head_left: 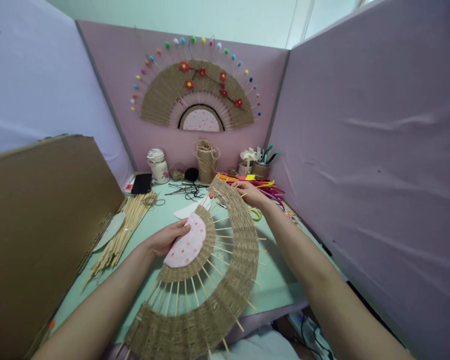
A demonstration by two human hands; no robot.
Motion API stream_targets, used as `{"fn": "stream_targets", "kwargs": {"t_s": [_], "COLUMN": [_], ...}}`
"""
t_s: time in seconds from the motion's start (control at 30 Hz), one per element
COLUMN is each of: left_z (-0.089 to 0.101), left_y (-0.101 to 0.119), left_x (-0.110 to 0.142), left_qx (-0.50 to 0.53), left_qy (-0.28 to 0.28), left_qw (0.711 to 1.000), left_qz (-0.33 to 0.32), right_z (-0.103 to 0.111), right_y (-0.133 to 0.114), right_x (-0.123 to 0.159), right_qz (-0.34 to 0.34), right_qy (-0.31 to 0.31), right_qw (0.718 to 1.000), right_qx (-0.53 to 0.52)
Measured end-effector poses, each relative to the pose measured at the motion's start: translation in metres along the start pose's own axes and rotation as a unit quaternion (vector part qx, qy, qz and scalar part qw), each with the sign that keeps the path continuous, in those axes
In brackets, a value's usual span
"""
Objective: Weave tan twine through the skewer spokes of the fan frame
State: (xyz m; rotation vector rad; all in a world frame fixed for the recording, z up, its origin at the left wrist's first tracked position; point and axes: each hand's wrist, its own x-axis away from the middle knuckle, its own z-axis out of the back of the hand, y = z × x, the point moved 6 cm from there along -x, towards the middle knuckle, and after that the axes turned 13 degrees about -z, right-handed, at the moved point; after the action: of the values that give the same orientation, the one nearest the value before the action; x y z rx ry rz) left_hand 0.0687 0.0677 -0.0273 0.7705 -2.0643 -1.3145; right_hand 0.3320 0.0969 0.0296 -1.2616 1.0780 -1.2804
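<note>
A half-round fan woven of brown twine over thin wooden sticks (243, 240) is held tilted above the table, its curved side toward the lower right. My left hand (168, 237) grips the fan's inner half-disc, thumb on the pink-dotted white patch (189, 245) and fingers hidden beneath. At the fan's upper end, my right hand (249, 193) is closed at the outer woven band's edge, near the stick tips. Its fingertips are partly hidden. Stick ends poke out past the band's outer edge.
A finished-looking fan (198, 90) with red flowers hangs on the back panel. Behind stand a white jar (158, 166), a twine spool (206, 162) and a pen holder (261, 170). Bundled sticks (123, 227) and a cardboard sheet (45, 225) lie left; colourful pipe cleaners (273, 190) lie right.
</note>
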Motion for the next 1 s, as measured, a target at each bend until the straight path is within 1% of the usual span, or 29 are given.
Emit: {"fn": "stream_targets", "kwargs": {"t_s": [0.1,0.17,0.27,0.33,0.4,0.53,0.63,0.7,0.87,1.0], "left_z": [-0.003,-0.003,0.000,0.002,0.004,0.008,0.006,0.004,-0.001,-0.003], "left_y": [0.015,0.023,0.026,0.025,0.022,0.015,0.011,0.009,0.008,0.006], "left_x": [-0.002,-0.003,-0.003,-0.003,-0.001,0.001,0.002,0.002,0.002,0.002], "left_qx": [-0.016,-0.031,-0.045,-0.045,-0.040,-0.032,-0.023,-0.018,-0.005,0.007], "left_qy": [-0.014,-0.032,-0.058,-0.072,-0.080,-0.063,-0.057,-0.061,-0.068,-0.075], "left_qw": [1.000,0.999,0.997,0.996,0.996,0.997,0.998,0.998,0.998,0.997], "left_qz": [0.000,0.000,0.002,0.005,0.005,0.007,0.010,0.013,0.017,0.020], "right_z": [0.003,0.004,0.004,0.004,0.006,0.012,0.012,0.008,-0.001,-0.001], "right_y": [-0.028,-0.047,-0.068,-0.076,-0.081,-0.090,-0.093,-0.093,-0.093,-0.097], "right_x": [-0.001,0.001,0.003,0.000,-0.004,-0.008,-0.004,0.000,0.002,0.000], "right_qz": [-0.007,0.003,0.034,0.052,0.085,0.166,0.196,0.197,0.174,0.189], "right_qy": [-0.025,-0.043,-0.072,-0.080,-0.065,0.007,0.047,0.052,0.035,0.027], "right_qw": [0.998,0.993,0.981,0.974,0.969,0.955,0.946,0.940,0.927,0.902], "right_qx": [0.063,0.114,0.178,0.203,0.221,0.245,0.255,0.275,0.331,0.387]}}
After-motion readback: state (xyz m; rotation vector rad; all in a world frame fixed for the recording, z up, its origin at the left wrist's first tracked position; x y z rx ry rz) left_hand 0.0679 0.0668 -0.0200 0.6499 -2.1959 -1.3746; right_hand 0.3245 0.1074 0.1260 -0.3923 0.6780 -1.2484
